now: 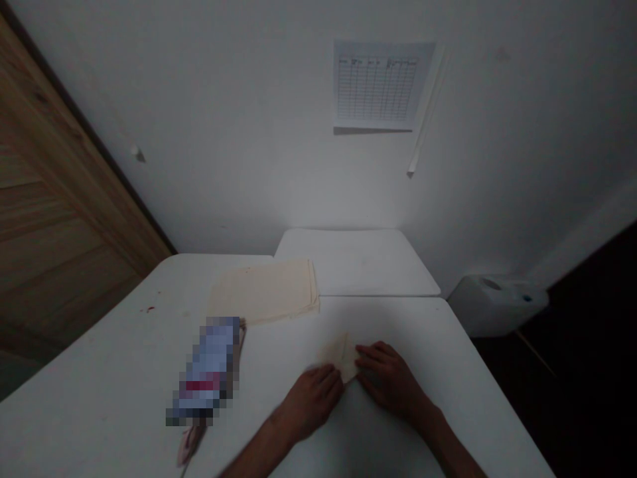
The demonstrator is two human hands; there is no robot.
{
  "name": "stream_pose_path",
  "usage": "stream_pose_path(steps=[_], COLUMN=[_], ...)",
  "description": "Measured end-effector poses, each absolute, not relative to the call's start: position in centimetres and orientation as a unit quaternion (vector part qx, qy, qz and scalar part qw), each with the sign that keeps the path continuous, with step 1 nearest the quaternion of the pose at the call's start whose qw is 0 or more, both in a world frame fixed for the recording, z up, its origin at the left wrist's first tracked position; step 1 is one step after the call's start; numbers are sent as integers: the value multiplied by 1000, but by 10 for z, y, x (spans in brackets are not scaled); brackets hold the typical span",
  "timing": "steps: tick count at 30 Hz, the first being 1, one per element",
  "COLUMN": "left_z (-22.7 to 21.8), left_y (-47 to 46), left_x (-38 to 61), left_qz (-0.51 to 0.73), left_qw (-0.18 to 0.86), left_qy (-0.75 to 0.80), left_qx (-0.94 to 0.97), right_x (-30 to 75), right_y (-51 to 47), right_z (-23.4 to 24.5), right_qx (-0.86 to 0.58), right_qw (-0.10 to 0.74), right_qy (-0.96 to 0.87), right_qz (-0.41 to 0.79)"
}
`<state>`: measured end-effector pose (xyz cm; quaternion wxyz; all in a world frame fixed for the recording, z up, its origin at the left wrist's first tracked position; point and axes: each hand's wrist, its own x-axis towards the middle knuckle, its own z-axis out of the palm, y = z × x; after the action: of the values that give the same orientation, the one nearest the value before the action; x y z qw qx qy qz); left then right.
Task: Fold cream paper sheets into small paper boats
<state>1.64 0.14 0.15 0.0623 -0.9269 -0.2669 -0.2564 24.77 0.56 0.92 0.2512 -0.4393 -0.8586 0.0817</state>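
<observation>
A small folded cream piece [341, 354], thin, soft-looking and matte, lies on the white table [124, 372] near its front, long axis running roughly away from the person. Left hand [311, 398] and right hand [388, 378] rest flat on its edges, fingers held together

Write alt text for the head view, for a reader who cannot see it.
The left hand and right hand rest on a small folded cream piece on a white table in dim light. A stack of cream sheets lies farther back, a pixelated object to its left, and a printed chart hangs on the wall.
</observation>
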Motion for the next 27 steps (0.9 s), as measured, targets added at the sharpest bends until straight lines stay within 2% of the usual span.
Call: stream_pose_path(steps=[10,19,22,27], left_z=[21,14,15,5], left_y=[1,29,31,32], left_x=[-2,-17,-17,-18], left_qz=[-198,-267,-249,-218], left_qw=[-67,-105,-88,29], left_qy=[-306,-351,-337,-303], left_qx=[-929,-891,-903,-927], right_x=[247,250,249,246], right_y=[7,8,8,8], right_z=[6,-5,-5,-4], right_qx=[-407,-407,-423,-452], right_qw=[242,284,305,324], right_qy=[-881,-867,-852,-830], right_qz=[14,42,43,37])
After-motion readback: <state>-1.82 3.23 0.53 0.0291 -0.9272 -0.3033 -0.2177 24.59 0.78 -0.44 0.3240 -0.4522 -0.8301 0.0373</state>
